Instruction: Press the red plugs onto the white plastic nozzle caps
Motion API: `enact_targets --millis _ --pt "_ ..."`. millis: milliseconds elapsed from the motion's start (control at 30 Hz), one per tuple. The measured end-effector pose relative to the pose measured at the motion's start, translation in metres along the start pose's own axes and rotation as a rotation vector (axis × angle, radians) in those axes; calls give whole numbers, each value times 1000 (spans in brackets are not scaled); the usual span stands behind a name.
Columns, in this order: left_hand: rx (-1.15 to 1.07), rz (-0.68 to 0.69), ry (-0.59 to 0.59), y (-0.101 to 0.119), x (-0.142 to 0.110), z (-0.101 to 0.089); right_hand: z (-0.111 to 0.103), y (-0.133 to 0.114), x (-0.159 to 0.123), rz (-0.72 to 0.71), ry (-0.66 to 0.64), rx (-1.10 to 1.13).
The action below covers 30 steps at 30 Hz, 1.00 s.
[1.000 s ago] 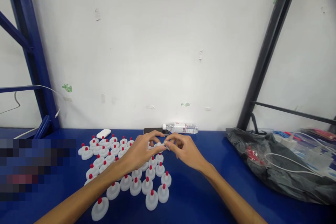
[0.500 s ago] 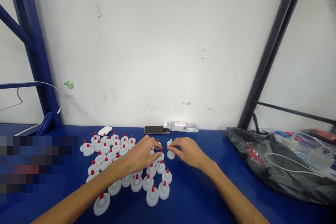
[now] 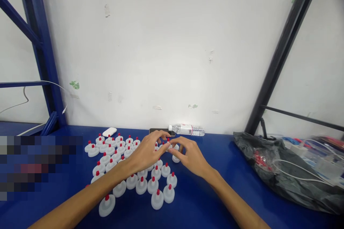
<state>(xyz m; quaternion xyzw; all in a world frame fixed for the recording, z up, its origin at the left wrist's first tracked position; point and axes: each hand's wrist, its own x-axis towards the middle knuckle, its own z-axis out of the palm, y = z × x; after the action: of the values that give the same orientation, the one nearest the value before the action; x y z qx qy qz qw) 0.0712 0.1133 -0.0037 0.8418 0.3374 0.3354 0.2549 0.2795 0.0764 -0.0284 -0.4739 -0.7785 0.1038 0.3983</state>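
Several white plastic nozzle caps with red tips (image 3: 157, 200) stand across the blue table, mostly left of and below my hands. My left hand (image 3: 146, 152) has its thumb and fingers curled in at a red-tipped nozzle cap (image 3: 168, 140) between the two hands. From the other side, my right hand (image 3: 189, 154) meets it with bent thumb and index finger; the fingertips hide most of this cap. Just under the right fingers another white nozzle cap (image 3: 176, 158) is partly covered, its top out of sight. My left forearm passes over some of the caps.
Behind the hands, a dark phone (image 3: 158, 131) and a clear water bottle (image 3: 188, 129) lie near the wall. A white oval object (image 3: 109, 132) rests at the back left. On the right, a black plastic bag (image 3: 279, 182) lies under cables and small red parts.
My left hand has moved right and my right hand slightly left, so their fingertips now meet around a red tip. The view has shifted slightly.
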Motion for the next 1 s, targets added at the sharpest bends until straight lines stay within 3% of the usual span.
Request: enact_targets --millis 200,600,1000 --pt "-173 -91 -139 -6 1 2 6 -3 0 81 -37 233" --pt "-59 -81 -51 -14 4 2 3 -7 -3 18 -132 -28" --pt "43 -25 -19 -7 1 -1 -2 -11 -3 73 -228 -34"
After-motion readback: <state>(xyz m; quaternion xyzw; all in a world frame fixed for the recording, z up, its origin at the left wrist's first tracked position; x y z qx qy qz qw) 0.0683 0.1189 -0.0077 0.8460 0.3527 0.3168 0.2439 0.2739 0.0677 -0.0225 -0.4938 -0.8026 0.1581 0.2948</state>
